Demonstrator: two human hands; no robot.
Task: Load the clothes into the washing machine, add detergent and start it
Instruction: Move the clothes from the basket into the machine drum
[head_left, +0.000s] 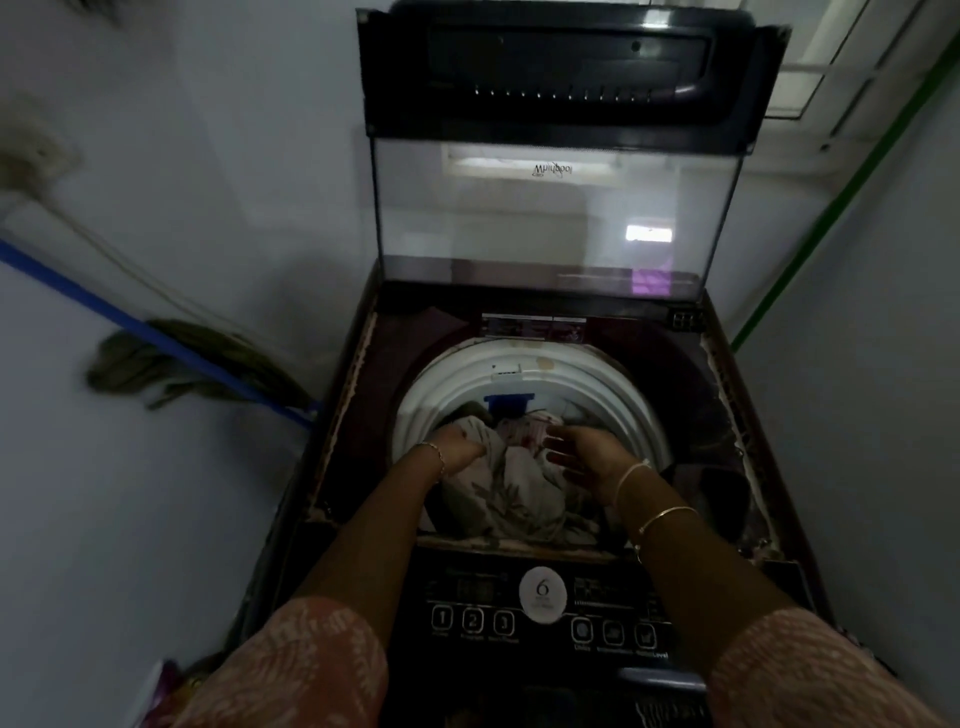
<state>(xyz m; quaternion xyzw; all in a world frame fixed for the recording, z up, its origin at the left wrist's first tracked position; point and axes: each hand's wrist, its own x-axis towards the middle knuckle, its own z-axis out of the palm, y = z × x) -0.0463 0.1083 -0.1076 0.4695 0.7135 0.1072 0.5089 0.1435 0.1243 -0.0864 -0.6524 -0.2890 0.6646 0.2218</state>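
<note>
Inside the open washing machine (519, 371), the left hand (460, 453) has its grip on the floral clothes (519, 493), the right hand (584, 457) is spread wide; the load probably wants spreading evenly and loosely.

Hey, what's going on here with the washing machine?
A person is loading a top-loading washing machine whose lid stands open. Both hands reach into the drum: the left hand grips the pale floral clothes piled there, while the right hand is open, fingers spread over them. The control panel at the front looks unlit, so the machine seems not yet started. No detergent is in view.
</note>
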